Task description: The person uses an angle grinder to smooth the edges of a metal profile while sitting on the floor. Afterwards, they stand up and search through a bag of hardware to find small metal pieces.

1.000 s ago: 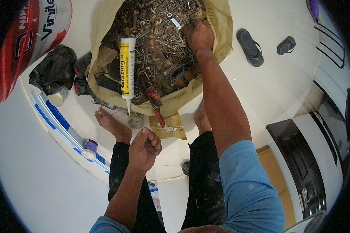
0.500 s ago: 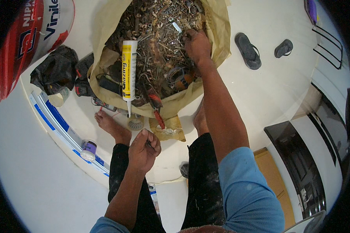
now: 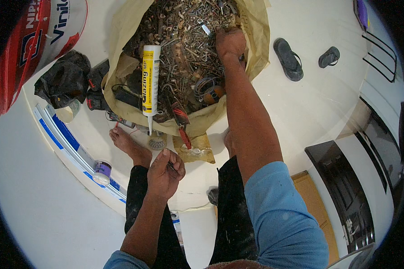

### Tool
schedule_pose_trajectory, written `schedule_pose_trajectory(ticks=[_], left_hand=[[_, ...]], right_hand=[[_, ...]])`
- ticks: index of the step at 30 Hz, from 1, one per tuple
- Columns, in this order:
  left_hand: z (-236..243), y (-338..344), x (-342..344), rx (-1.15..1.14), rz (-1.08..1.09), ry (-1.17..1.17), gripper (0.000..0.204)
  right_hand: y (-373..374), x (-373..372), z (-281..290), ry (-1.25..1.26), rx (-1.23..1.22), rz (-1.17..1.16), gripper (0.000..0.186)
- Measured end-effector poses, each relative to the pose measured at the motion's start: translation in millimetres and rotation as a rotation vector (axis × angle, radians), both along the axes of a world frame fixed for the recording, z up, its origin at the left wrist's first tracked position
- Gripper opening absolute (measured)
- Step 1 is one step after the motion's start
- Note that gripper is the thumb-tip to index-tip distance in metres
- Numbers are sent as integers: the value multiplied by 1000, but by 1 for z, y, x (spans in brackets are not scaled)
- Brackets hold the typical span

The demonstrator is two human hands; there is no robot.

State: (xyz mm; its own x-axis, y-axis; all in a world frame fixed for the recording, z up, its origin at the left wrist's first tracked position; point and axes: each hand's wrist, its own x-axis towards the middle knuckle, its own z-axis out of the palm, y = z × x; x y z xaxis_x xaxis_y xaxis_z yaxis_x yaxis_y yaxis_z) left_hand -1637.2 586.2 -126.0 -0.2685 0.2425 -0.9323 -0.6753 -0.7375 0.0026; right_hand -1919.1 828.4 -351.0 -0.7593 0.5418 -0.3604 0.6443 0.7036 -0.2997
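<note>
A yellowish cloth sack (image 3: pixel 257 31) stands wide open before me, holding a heap of loose screws, nails and small metal hardware (image 3: pixel 186 31). At the sack's right side, my right hand (image 3: pixel 231 44) is curled down into the heap. Its fingertips are hidden, so what they grip cannot be seen. Nearer to me, my left hand (image 3: pixel 165 175) is closed, palm up, over a small dark piece that I cannot make out. A white and yellow sealant cartridge (image 3: pixel 150 80) lies against the sack's near left part. Beside it, a red-handled tool (image 3: pixel 184 136) hangs over the rim.
Left of the sack are a large red and white bucket (image 3: pixel 45 40) and a black plastic bag (image 3: pixel 63 78). A purple-labelled tub (image 3: pixel 102 173) stands by the blue and white strips (image 3: pixel 67 132). Dark slippers (image 3: pixel 288 59) lie on the floor at right. A round brush-like piece (image 3: pixel 157 142) sits near my foot.
My right hand has turned and shifted slightly up within the heap, its fingers now more tucked under. The left hand stays closed in the same place. The view has shifted slightly.
</note>
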Motion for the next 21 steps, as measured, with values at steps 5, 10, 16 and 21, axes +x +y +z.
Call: schedule_pose_trajectory(ticks=[5,10,16,21], left_hand=[[1,0,-2,6,-13,5,38],[-1,0,-1,1,-2,-15,38],[-1,1,1,4,-7,-10,38],[0,-1,-4,73,6,-1,37]], right_hand=[[0,4,-13,106,-101,-150,30],[10,5,-16,118,-139,-85,37],[-5,-1,-23,130,-129,-205,38],[9,7,-31,194,-268,-121,33]])
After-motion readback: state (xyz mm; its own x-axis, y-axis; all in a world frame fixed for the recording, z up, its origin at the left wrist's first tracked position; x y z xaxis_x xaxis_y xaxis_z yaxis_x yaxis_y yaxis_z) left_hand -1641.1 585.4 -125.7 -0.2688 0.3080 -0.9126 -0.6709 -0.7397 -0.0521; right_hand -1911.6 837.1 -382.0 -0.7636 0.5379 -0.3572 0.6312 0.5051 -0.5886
